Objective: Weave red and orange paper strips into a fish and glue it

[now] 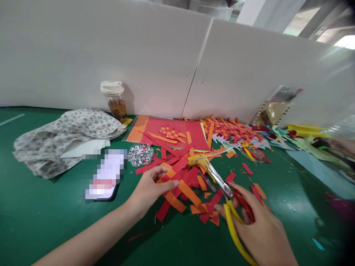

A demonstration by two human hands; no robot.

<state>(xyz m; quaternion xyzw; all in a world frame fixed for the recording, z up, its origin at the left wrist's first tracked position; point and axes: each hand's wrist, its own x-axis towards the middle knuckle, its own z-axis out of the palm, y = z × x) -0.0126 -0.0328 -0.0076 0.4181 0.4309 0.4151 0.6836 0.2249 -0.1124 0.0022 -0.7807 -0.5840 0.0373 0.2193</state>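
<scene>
Here's the left hand (151, 190), pinching a small woven red-and-orange paper piece (176, 192), thumb laid across the top and the other fingers tucked around its far edge. The piece sits just in front of the person, over a litter of loose red and orange paper strips (205, 212) on the green tabletop (69, 236), its unwoven ends splaying out towards the right and the near side.

Over on the right, the right hand (257, 218) is wrapped around the metal-bladed scissors with one red and one yellow handle (219, 179); the blades point up and left, near the weave, though whether they touch any strip I can't tell.

That weave looks feather-light: smooth, fairly stiff paper, probably quick to crease and apt to slide apart at the loose ends. The checked middle, where the strips lock together, seems the safest hold, flat under the thumb without squeezing; a tug on one tail could loosen it.

Just beyond lies a clear bag of black-and-white round discs (140, 154), and at the far right, another person's hand (345, 147) shows at the edge.
</scene>
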